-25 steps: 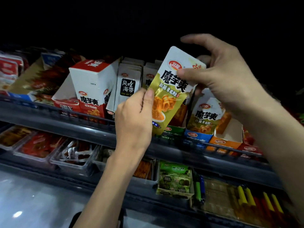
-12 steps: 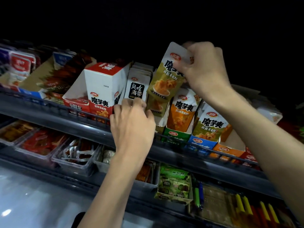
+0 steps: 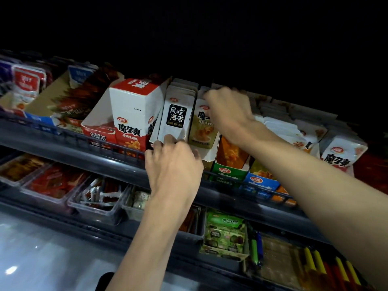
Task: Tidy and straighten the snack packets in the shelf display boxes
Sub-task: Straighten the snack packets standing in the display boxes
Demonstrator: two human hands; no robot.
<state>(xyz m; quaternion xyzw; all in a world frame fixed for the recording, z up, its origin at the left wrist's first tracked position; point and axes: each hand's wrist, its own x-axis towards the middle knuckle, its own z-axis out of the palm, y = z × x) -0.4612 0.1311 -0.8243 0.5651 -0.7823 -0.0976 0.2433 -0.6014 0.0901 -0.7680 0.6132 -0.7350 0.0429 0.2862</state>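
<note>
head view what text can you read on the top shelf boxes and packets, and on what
"风吃海带": front white packet
"魔芋爽": red-and-white box
"魔芋爽": far-right packet
"魔": olive packet, rest behind the right hand
Other print is too small or blurred.

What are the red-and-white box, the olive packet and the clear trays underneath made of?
The red-and-white box looks like printed cardboard: flat panels, sharp folded edges, a fairly matte face. The olive packet is probably plastic or foil-laminate film with a slight sheen, though blur leaves that open. The clear trays seem to be thin rigid transparent plastic: the contents show through the walls and the rims glint.
</note>
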